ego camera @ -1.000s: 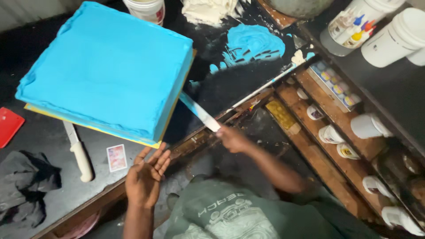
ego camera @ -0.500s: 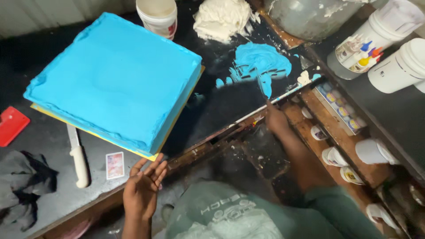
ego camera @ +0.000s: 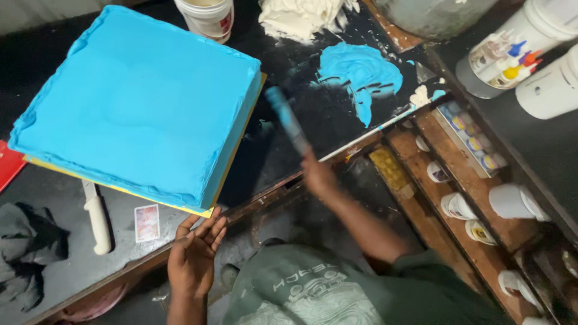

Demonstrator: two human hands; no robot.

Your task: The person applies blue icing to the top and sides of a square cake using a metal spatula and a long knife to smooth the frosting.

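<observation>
our right hand's fingers [ego camera: 317, 174] are wrapped tight on the spatula [ego camera: 288, 120], its blade slanting up-left toward the blue cake [ego camera: 135, 102], just beside it; our left hand [ego camera: 194, 257] hangs open, empty, below the cake's near corner.

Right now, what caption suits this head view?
Right hand lifts a blue-smeared spatula beside a square blue-iced cake; left hand rests below.
</observation>
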